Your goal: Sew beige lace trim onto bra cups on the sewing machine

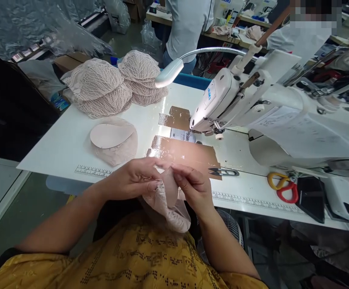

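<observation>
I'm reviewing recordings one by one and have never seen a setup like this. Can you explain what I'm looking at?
There is no robot: one camera on a person's head looks forward and down at their bare hands. The left hand and right hand pinch a beige lace piece by the front edge of the table. Beyond stands a white Juki sewing machine, with brown cardboard beside its needle. Left of it lie a single beige cup and two lace stacks; rightward are thread snips and red-and-yellow-handled scissors.

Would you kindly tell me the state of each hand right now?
Left hand: closed, pinching the beige lace piece.
Right hand: closed, holding the same beige lace piece.
</observation>
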{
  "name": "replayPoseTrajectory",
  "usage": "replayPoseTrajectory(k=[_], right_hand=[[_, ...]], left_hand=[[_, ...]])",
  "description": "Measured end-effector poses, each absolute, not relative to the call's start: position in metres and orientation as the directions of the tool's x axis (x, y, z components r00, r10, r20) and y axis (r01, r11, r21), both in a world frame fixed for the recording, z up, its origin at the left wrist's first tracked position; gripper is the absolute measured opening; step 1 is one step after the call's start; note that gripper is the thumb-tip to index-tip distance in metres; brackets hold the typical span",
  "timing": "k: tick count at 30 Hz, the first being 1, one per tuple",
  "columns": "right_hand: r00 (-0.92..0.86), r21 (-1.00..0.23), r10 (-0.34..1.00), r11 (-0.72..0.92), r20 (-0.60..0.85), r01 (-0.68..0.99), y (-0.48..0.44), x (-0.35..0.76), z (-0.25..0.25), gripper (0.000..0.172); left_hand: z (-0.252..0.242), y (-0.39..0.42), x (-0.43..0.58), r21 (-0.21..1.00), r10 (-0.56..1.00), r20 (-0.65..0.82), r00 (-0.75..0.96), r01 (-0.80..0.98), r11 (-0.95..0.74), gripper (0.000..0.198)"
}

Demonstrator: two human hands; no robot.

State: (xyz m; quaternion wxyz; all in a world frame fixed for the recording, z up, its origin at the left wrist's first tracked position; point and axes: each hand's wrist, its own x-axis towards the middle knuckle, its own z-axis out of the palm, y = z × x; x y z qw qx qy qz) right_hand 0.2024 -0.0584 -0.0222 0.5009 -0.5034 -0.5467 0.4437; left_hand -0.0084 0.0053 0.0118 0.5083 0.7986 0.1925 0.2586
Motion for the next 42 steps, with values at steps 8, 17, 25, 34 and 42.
replayPoseTrajectory(k=[8, 17, 25, 34, 42], right_hand=[[-0.212, -0.875, 0.975, 0.160, 0.068, 0.457, -0.066, 0.198, -0.018, 0.028], [0.050, -0.787, 0.961, 0.193, 0.273, 0.586, -0.067, 0.237, -0.009, 0.027], [-0.204, -0.971, 0.979, 0.074, 0.027, 0.228, -0.052, 0.198, 0.001, 0.015], [-0.075, -0.996, 0.995, -0.063, -0.068, 0.061, -0.049, 0.198, -0.008, 0.020], [0.010, -0.961, 0.999, 0.032, 0.036, 0.274, -0.050, 0.190, -0.003, 0.012]], left_hand=[[-0.012, 0.000, 0.016, 0.917, 0.794, 0.323, 0.514, 0.039, -0.398, 0.026], [-0.011, 0.001, 0.005, 0.939, 0.838, 0.299, 0.457, 0.018, -0.345, 0.039], [-0.009, -0.006, 0.009, 0.893, 0.740, 0.383, 0.553, -0.016, -0.450, 0.035], [-0.018, 0.006, -0.003, 0.974, 0.692, 0.228, 0.685, -0.161, -0.162, 0.037], [-0.012, 0.020, -0.009, 0.981, 0.618, -0.059, 0.784, 0.162, -0.111, 0.028]])
